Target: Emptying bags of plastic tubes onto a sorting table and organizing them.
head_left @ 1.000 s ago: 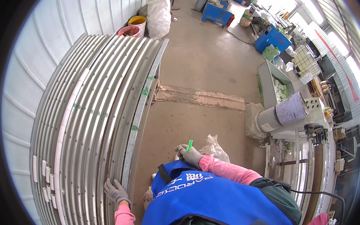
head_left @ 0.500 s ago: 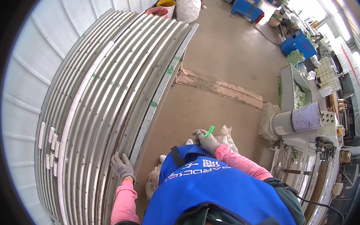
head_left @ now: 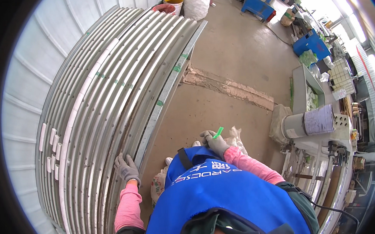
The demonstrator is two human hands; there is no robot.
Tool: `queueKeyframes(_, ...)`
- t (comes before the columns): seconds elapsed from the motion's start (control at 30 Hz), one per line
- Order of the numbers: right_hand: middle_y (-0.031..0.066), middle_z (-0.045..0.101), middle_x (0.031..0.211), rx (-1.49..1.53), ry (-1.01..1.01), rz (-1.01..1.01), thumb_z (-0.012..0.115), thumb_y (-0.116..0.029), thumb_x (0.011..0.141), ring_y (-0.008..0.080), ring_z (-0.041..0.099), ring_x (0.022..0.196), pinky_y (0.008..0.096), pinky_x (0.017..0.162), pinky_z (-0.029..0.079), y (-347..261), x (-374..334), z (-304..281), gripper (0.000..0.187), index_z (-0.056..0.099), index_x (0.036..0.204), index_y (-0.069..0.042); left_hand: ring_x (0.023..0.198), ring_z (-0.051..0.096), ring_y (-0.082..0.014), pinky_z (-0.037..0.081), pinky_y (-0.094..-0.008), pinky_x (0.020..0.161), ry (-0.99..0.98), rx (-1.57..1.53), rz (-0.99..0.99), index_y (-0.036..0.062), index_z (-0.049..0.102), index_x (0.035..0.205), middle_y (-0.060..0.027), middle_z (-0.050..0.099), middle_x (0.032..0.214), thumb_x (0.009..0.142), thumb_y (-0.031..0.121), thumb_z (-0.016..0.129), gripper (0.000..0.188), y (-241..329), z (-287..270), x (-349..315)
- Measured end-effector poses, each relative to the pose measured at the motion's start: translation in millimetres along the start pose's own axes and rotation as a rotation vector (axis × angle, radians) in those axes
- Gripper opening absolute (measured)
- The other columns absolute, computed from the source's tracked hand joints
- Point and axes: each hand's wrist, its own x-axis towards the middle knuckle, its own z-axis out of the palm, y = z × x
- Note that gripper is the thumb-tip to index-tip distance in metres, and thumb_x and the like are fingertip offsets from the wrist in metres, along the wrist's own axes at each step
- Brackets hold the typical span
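Note:
My left hand, in a grey glove, lies on the near edge of a rack of long ridged metal rails, its fingers stretched out over the metal. My right hand, gloved in grey too, is in front of my blue apron, closed on a short strip of green tape that sticks up from the fingers. Similar green tape pieces cling to the rack's outer bar. One long white tube and several short white tubes lie among the rails.
A white plastic bag lies past my right hand, and another bag is by my left forearm. At right stand a grey-and-lilac drum and a grey bin. A rough strip crosses the floor. Buckets stand beyond the rails.
My left hand has slid slightly forward along the rails, its fingers stretching out straighter. My right hand keeps the green tape in nearly the same place. The view has shifted slightly.

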Motion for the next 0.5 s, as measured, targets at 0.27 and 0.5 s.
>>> queueKeyframes(0.27,0.0021,0.056,0.074,0.026,0.001,0.036,0.041,-0.028,0.099,0.012,0.057,0.063,0.0257,0.059,0.046,1.6,0.3,-1.5,0.029,0.057,0.106,-0.005,0.108,0.051,-0.0353,0.041,-0.0444,0.09,-0.011,0.016,-0.007,0.0062,0.056,0.116,-0.0159,0.056,0.116,0.091,0.029,0.054,0.034,3.3,-3.4,0.0)
queueKeyframes(0.5,0.0017,0.056,0.074,0.013,-0.001,0.023,0.041,-0.028,0.099,0.0121,0.057,0.063,0.0255,0.058,0.046,0.4,-2.1,-2.5,0.029,0.057,0.106,-0.005,0.108,0.051,-0.0351,0.04,-0.0442,0.092,-0.016,0.018,-0.006,0.0055,0.056,0.116,-0.0162,0.056,0.116,0.092,0.029,0.053,0.034,5.6,-5.8,0.0)
